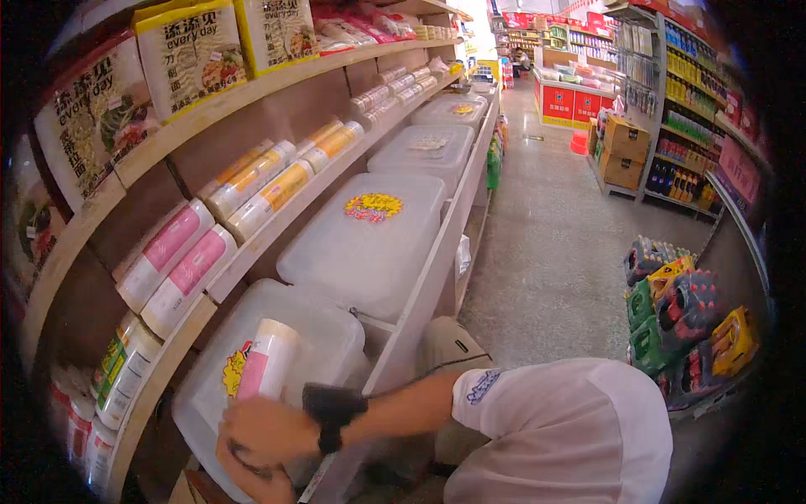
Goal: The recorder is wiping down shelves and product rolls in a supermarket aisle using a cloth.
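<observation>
A paper-wrapped roll of dried noodles (269, 359) with a pink label sits over the clouded plastic lid of the nearest storage bin (321, 334). Its lower end disappears behind my right hand (271, 428), which is closed around it and blurred. A black device (334, 403) is strapped to my right wrist, and a cable runs from it. Below, at the picture's bottom, shows part of my left hand (261, 482), crossed by a dark band; its fingers are mostly hidden. To the left, similar pink-labelled noodle rolls (189, 271) lie side by side on the wooden shelf (271, 230).
More lidded bins (371, 233) line the low shelf behind a white front board (415, 277). Bagged noodles (192, 57) stand above. The tiled aisle (541, 252) runs ahead, with packed drink bottles (683, 309) at right and cardboard boxes (623, 151) farther off. A person (521, 60) is in the distance.
</observation>
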Demonstrator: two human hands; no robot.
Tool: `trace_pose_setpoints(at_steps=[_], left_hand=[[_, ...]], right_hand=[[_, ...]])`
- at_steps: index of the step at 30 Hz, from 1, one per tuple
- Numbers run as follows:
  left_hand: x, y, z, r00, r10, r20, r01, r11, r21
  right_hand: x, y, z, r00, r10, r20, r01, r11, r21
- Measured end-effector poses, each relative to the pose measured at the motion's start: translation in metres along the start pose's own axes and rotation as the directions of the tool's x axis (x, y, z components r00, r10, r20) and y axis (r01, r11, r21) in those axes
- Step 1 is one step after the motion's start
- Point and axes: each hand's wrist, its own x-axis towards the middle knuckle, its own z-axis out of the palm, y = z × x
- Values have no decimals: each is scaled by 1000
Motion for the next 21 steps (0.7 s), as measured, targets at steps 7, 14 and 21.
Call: trace_pose_setpoints(at_steps=[7, 14, 21], left_hand=[[0, -1, 1, 998, -45, 32, 48, 993, -111], [2, 1, 8, 1000, -25, -10, 26, 999, 33], [-17, 2, 7, 995, -51, -89, 54, 998, 27]], right_hand=[[7, 22, -18, 993, 3, -117, -14, 995, -94], [24, 65, -53, 993, 60, -101, -78, 979, -186], [9, 1, 2, 966, -162, -201, 157, 987, -39]])
